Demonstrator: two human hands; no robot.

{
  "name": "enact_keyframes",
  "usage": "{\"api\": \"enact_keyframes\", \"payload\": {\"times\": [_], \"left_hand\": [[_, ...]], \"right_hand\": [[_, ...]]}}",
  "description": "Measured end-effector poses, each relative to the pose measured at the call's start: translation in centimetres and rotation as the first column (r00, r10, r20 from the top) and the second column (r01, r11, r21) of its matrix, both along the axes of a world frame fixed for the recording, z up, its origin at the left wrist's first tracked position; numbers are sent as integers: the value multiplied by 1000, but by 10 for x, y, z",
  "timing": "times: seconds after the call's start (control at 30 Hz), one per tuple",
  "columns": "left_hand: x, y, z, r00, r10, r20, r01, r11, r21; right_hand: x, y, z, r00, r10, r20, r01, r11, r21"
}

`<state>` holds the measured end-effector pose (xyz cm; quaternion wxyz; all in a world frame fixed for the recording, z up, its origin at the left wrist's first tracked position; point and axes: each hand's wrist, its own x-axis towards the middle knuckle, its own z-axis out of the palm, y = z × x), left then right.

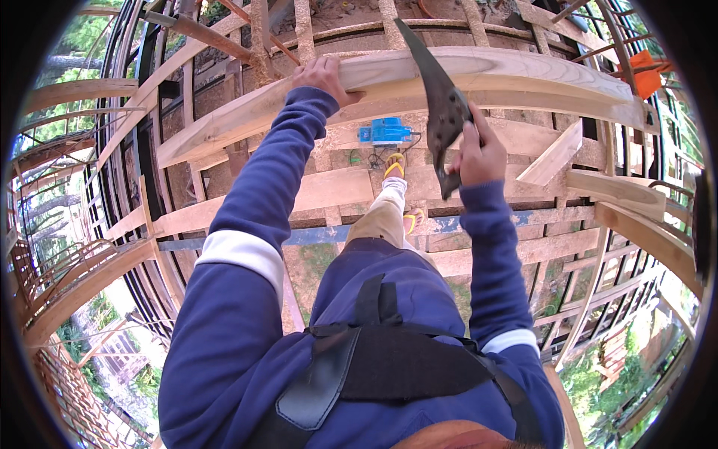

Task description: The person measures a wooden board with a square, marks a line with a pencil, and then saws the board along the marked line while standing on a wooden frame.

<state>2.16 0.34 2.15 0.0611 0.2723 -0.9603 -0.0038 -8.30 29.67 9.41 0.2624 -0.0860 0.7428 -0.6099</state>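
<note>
A long pale wooden beam (516, 69) runs across the view in front of me. My left hand (326, 78) grips it left of its middle, the fingers over the far edge and the thumb on the near side. My right hand (479, 150) is closed around the handle end of a dark handsaw (443, 105). The saw's blade crosses over the beam in this view, its narrow tip pointing away and to the left. Whether the teeth touch the wood I cannot tell.
A blue power tool (386, 132) with a dark cord lies beyond my sandalled feet (395, 166). A short board offcut (552, 153) lies at the right. Slats and gaps make up the platform. An orange object (645, 73) hangs at the far right, and a pole (202, 34) leans at the far left.
</note>
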Motion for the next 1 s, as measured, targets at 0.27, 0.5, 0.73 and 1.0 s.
{"api": "enact_keyframes", "payload": {"times": [0.27,0.5,0.73,1.0], "left_hand": [[-1,1,5,999,22,46,-21,1000,-20],[-1,0,2,999,7,37,-7,1000,1],[-1,-1,2,1000,18,22,-17,999,-37],[-4,-2,-1,1000,-10,-1,10,999,-30]], "right_hand": [[22,18,-7,999,-31,9,31,999,10],[20,20,-6,999,-36,8,36,999,-3],[38,41,-5,996,-85,20,85,996,-6],[31,24,-15,997,-36,-61,36,999,4]]}}
